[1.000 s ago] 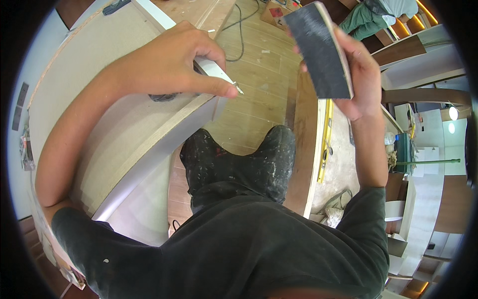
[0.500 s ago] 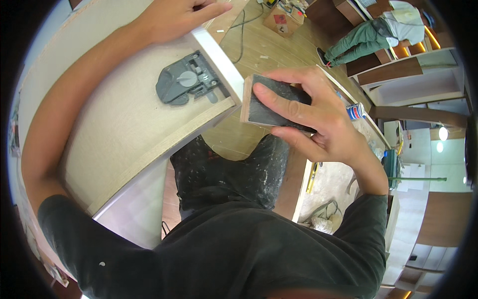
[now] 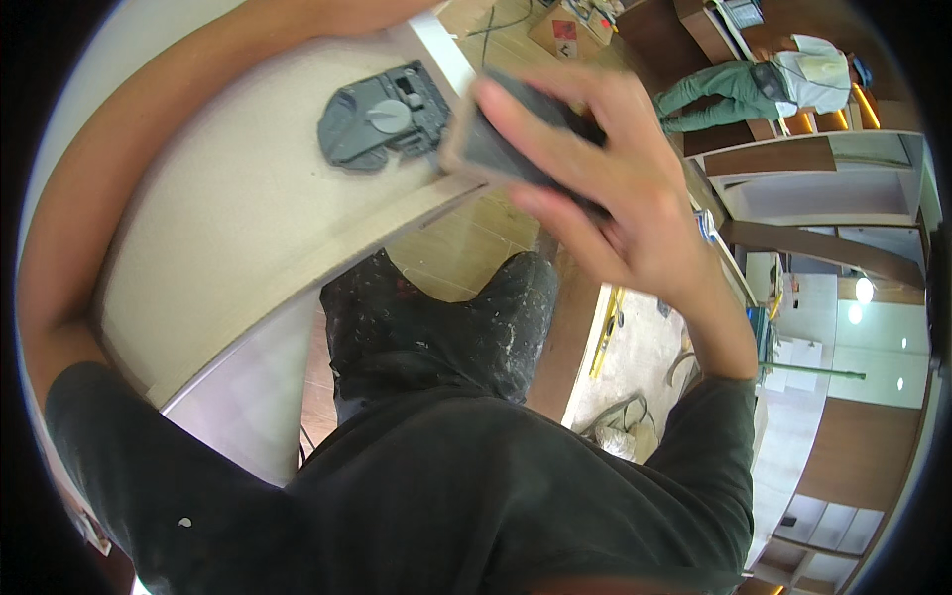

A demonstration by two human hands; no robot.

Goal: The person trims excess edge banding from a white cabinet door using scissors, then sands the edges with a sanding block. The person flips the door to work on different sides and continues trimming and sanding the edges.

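My right hand point(image 3: 625, 188), blurred by motion, grips a dark rectangular sanding block point(image 3: 531, 144) with pale wooden edges, held against the corner of a pale panel point(image 3: 228, 238) where a white edge strip point(image 3: 441, 55) meets its raised rim. A grey plastic fitting with a round knob point(image 3: 372, 129) lies on the panel just left of the block. My left forearm curves along the panel's far left side, and my left hand point(image 3: 402, 10) is at the top edge near the white strip, its fingers out of frame.
A person in green trousers point(image 3: 724, 94) works by shelves at the upper right. A cardboard box point(image 3: 555, 30) and cables are on the floor behind. To my right are a yellow level point(image 3: 605, 337) and a bag with a strap point(image 3: 620, 436) on a pale board.
My right hand brought the block from upright at the right down and left onto the panel's corner. My left hand moved up to the top edge, revealing the grey fitting.
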